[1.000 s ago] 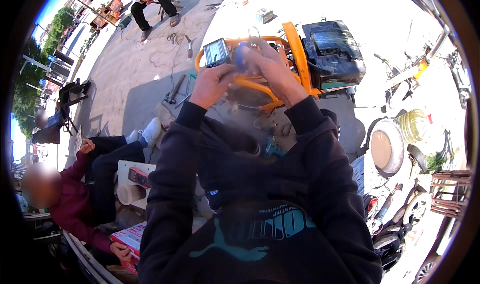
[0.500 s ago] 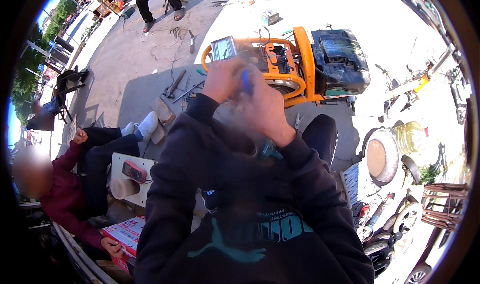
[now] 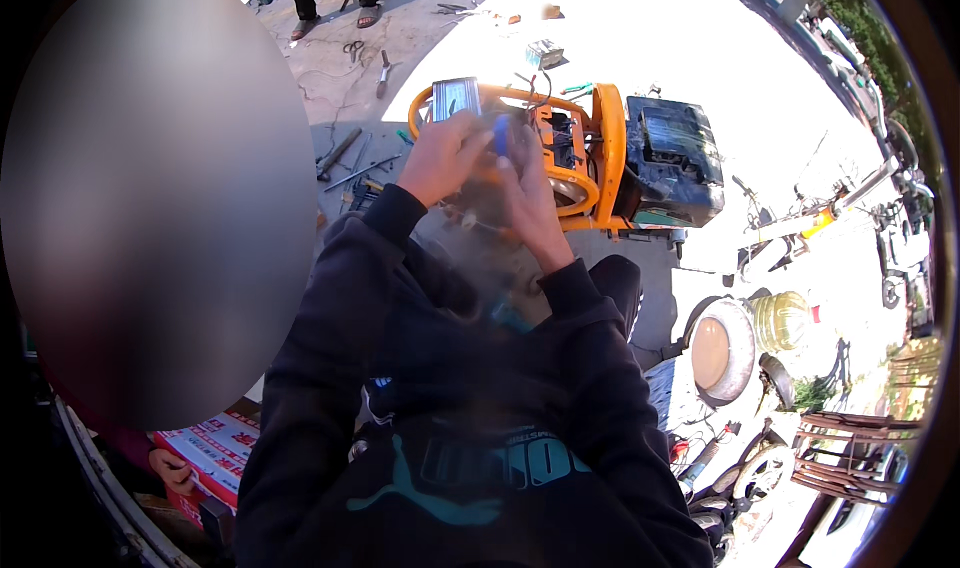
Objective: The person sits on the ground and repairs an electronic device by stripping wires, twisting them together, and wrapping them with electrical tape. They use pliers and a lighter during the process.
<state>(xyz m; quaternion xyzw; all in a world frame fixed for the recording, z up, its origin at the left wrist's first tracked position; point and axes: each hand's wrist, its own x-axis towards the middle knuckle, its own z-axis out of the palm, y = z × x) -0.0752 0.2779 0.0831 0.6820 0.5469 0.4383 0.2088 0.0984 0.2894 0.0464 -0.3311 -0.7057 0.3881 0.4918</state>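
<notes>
Both of my hands are raised together over the near side of an orange tubular frame (image 3: pixel 607 148). Between them is a small blue roll (image 3: pixel 501 136) that looks like tape. My right hand (image 3: pixel 533 193) is closed on it, thumb toward the roll. My left hand (image 3: pixel 440 158) is closed in a pinch just left of the roll; what its fingertips hold is too small and hazy to make out. Beyond the left hand, a silver finned metal box (image 3: pixel 456 98) rests on the frame. A black case (image 3: pixel 677 158) sits at the frame's right end.
Hand tools, including a hammer (image 3: pixel 340 154), lie on the ground left of the frame. At right are a wheel-like round basin (image 3: pixel 722 351) and a yellowish plastic jug (image 3: pixel 780 321). Lower left, another person's hand (image 3: pixel 171 468) rests on a red-and-white carton (image 3: pixel 215 453). A blur covers the far left.
My view has shifted, and a large blur now covers the left side. My hands have drawn slightly apart, with the blue roll showing more clearly between them.
</notes>
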